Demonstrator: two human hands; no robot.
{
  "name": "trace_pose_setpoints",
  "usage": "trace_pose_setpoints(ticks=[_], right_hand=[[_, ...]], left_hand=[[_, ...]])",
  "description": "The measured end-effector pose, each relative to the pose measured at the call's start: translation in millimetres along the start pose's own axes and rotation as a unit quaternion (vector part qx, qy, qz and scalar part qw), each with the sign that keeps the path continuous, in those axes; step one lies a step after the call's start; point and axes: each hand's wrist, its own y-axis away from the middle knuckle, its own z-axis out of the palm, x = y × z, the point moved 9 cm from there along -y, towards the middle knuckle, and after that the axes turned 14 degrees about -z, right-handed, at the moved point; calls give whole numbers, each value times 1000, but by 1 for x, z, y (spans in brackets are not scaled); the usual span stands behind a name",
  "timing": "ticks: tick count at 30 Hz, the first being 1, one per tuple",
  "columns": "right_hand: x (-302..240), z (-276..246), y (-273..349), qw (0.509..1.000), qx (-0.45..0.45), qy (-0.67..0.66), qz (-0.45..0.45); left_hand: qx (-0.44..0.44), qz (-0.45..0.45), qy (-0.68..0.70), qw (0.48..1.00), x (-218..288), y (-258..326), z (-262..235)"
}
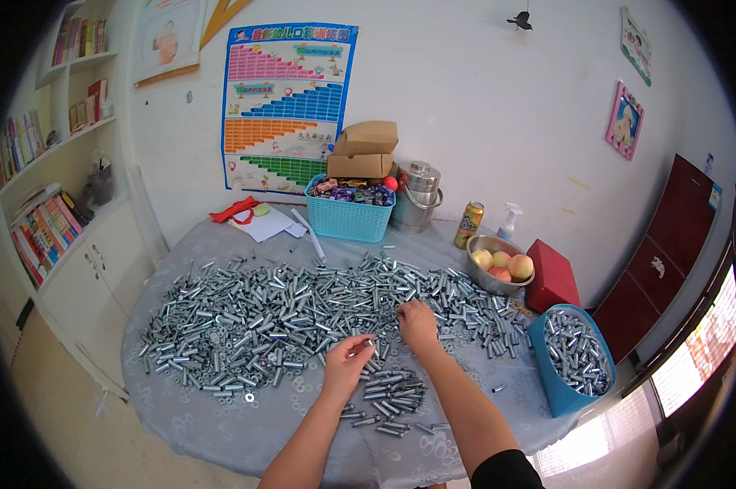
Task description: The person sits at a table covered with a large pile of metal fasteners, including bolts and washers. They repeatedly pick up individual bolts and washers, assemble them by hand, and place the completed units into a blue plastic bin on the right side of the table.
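A broad heap of short silver metal sleeves (278, 301) covers the middle of the table, with flat washers (250, 398) scattered among them. At the heap's near edge, my left hand (346, 368) is closed, its thumb and fingertips pinching a small silver metal sleeve (371, 343). My right hand (419, 328) is farther forward and to the right, over the heap. Its fingers are bent together at the pieces, and what they hold is too small to make out. A smaller pile of bolt-like metal pieces (394, 393) lies between my forearms.
A blue bin (553, 383) full of metal pieces stands at the right edge. Behind the heap are a turquoise basket (347, 218), a steel pot (417, 200), a can (468, 224), a spray bottle (509, 220), a fruit bowl (487, 279) and a red box (552, 277).
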Motion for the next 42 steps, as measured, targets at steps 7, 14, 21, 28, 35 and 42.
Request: trace_pose_setpoints(ticks=[7,14,21,28,35,42], right_hand=[[8,-17,39,868,127,-453,159],[-31,-66,89,756,171,-615,141],[-42,-62,94,778,149,-596,131],[-44,-98,89,901,153,-401,62],[41,-98,115,891,208,-335,223],[27,-79,113,980,56,-146,122]], left_hand=[[-24,-21,-19,999,-1,4,10],[-25,139,-246,959,19,27,43],[-56,137,-273,950,13,34,55],[-45,96,-199,974,12,33,52],[-23,44,-55,997,5,24,36],[-24,31,-27,999,5,22,34]])
